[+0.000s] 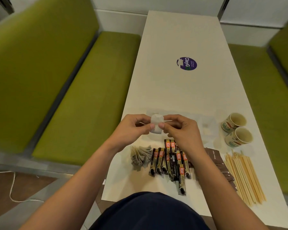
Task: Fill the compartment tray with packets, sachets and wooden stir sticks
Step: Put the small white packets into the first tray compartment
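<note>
We are pinching a white sachet (155, 124) between left hand (133, 129) and right hand (181, 131), fingertips closed on its sides, beyond the packets (170, 161). It is looking light, soft, tearable; edges seem safest.

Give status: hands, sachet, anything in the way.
Left hand and right hand both pinch one white sachet over the table. Coffee sticks, brown packets, stir sticks lie loose nearby. Nothing in the way.

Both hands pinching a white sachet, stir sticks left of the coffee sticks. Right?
No. Head view: the stir sticks lie right of the coffee sticks, not left. The left hand and right hand do pinch the white sachet.
</note>
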Action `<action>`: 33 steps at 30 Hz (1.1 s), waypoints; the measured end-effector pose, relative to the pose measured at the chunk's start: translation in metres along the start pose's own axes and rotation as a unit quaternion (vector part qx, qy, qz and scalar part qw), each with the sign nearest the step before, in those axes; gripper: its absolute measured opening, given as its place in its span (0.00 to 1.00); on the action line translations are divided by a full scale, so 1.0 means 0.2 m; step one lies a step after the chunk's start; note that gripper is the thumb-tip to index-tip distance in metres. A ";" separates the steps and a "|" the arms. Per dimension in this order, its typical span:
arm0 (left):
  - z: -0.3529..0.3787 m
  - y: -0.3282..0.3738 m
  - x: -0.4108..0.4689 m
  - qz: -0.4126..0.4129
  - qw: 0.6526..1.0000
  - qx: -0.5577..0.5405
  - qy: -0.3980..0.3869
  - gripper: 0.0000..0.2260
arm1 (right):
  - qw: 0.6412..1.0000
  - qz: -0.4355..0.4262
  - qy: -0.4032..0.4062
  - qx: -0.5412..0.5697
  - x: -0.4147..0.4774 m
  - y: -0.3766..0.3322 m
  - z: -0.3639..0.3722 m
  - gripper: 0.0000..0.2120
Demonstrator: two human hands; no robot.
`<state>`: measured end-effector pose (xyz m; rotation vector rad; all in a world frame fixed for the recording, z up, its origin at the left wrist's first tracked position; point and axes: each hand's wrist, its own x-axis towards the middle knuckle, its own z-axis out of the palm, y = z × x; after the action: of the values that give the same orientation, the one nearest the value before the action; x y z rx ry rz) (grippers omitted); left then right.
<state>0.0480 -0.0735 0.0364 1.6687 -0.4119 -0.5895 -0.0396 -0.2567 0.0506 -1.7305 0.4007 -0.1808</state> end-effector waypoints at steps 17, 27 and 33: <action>-0.01 0.04 0.28 0.037 0.975 0.204 0.077 0.05 | 0.968 -0.072 -0.058 -0.233 0.39 -0.10 -0.05 0.07; -0.03 -0.14 0.20 -0.001 0.952 0.288 0.103 0.13 | 0.939 -0.049 -0.079 -0.330 0.47 0.14 0.10 0.04; -0.02 -0.16 0.20 0.006 0.950 0.295 0.097 0.14 | 0.893 -0.090 -0.045 -0.439 0.45 0.15 0.16 0.09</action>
<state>0.0810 -0.0876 0.0002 2.2720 -0.4821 -0.2957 0.0491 -0.2649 0.0071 -2.6663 0.2605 -0.0457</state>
